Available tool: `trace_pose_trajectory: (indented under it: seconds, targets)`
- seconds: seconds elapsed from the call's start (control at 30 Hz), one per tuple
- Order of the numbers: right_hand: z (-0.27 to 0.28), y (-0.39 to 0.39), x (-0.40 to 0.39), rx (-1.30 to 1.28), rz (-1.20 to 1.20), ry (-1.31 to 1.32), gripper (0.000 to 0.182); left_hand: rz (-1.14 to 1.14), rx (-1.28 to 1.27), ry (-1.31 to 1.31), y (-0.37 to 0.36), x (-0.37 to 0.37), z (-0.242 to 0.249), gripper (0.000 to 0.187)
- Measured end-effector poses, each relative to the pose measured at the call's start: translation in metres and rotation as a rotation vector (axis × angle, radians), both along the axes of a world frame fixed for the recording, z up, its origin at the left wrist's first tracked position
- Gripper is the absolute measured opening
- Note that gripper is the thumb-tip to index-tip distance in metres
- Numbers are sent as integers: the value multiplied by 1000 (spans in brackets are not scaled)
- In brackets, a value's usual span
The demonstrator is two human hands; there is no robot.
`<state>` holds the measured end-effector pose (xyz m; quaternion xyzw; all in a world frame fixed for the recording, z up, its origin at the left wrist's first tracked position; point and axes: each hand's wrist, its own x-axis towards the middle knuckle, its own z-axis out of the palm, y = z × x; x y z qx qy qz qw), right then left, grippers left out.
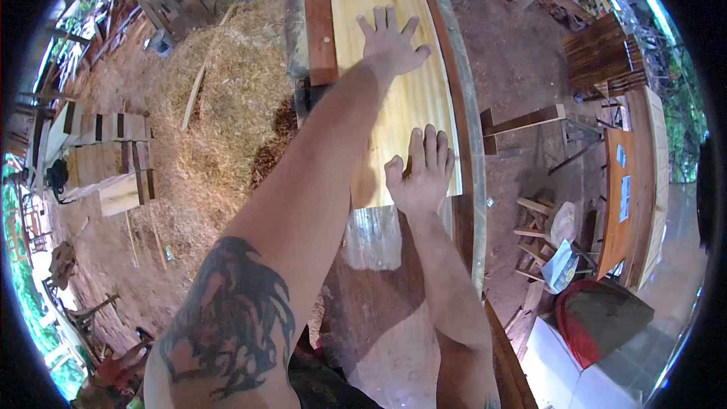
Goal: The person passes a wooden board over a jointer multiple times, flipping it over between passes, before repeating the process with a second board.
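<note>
1. We press the pale board (394, 76) flat on the table (463, 144); it lies at 12 o'clock.
2. Left hand (390, 45), fingers spread, rests flat at its far end; right hand (422, 174), fingers together, flat at the near edge.
3. Feeding it forward likely calls for steady, even pressure.

Was open-air woodworking yard. Sawdust and shavings heaped (219, 98) on dirt floor, cut planks stacked (113, 159) at left, pale board (379, 0) lying on long workbench (469, 144), unfinished wooden furniture (606, 53) standing at right, greenery beyond.
</note>
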<state>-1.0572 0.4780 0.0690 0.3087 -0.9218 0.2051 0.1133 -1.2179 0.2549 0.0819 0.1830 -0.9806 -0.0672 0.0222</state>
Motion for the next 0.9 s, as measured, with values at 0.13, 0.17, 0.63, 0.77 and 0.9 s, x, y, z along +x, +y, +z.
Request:
trace_pose_trajectory:
  seconds: [0.13, 0.17, 0.63, 0.77, 0.9]
  targets:
    - [-3, -13, -10, -19, -18, 47, 61, -29, 366, 213, -34, 6, 20, 70]
    - [-3, -16, -14, -20, -22, 55, 62, -11, 545, 414, -43, 20, 20, 67]
    - [-11, -61, -59, -20, 4, 162, 59, 773, 1006, 299, 112, 410, -64, 72]
    - [-9, -73, -71, 8, 11, 198, 57, 783, 910, 248, 113, 410, -62, 68]
    - [-12, -84, -84, -10, 22, 219, 56, 748, 890, 303, 115, 411, -70, 70]
